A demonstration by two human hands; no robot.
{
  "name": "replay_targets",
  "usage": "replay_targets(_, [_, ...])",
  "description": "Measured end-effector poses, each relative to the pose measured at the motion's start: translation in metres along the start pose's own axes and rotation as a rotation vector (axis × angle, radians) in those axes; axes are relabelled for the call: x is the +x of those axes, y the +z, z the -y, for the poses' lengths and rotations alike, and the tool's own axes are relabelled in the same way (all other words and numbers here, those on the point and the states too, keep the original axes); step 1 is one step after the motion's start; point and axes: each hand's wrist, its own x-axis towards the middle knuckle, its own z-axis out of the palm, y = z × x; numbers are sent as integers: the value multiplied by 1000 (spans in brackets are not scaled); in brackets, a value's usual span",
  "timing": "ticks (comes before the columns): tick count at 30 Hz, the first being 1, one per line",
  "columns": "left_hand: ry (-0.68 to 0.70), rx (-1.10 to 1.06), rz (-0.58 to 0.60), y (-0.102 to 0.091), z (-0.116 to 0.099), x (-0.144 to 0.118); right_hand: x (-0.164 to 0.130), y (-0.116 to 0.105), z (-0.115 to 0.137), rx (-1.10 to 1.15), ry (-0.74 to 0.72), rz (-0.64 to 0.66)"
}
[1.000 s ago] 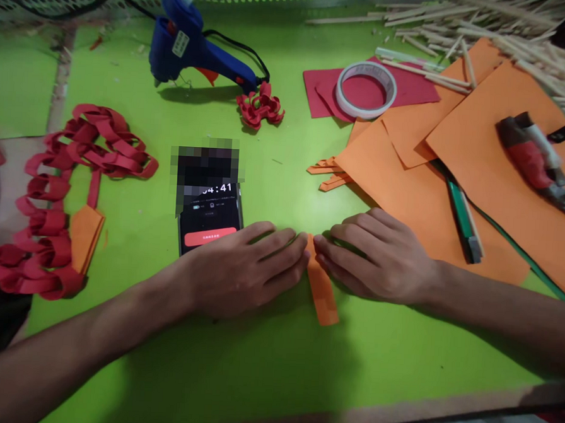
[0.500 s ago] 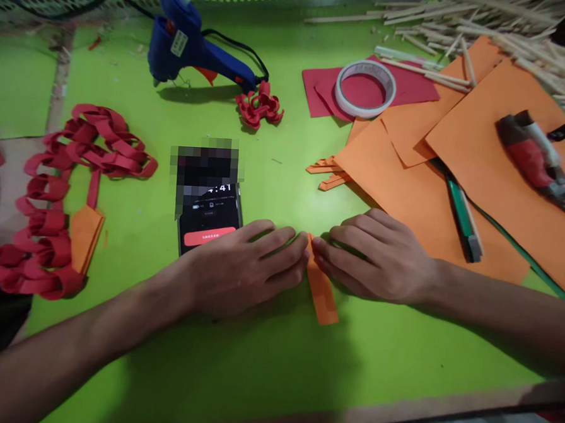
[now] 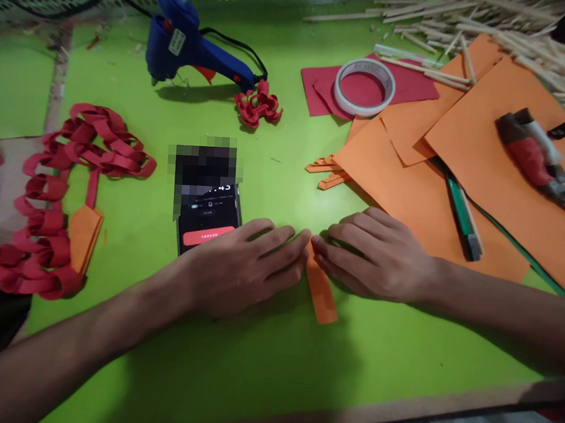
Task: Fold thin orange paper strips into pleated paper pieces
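A folded orange paper strip (image 3: 320, 292) lies on the green table (image 3: 255, 361), pointing toward me. My left hand (image 3: 242, 266) and my right hand (image 3: 375, 254) rest flat on either side of its far end, fingertips pressing and pinching the paper there. That end of the strip is hidden under my fingers. A phone (image 3: 207, 217) with a lit screen lies just left of my left hand.
Orange sheets (image 3: 455, 170) with a cutter (image 3: 462, 218) and a red-handled tool (image 3: 536, 158) lie at right. A tape roll (image 3: 365, 86) on red paper, wooden sticks (image 3: 509, 34), a blue glue gun (image 3: 191, 42), a red paper flower (image 3: 258, 106) and a red paper chain (image 3: 66, 187) surround the area.
Both hands stay on the strip's far end with only slight finger shifts. The view drifted a little.
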Motion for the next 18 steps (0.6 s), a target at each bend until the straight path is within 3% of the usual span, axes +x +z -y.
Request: replay_targets(18, [-1, -45, 42, 2, -1, 0, -1, 2, 0, 24, 7, 7])
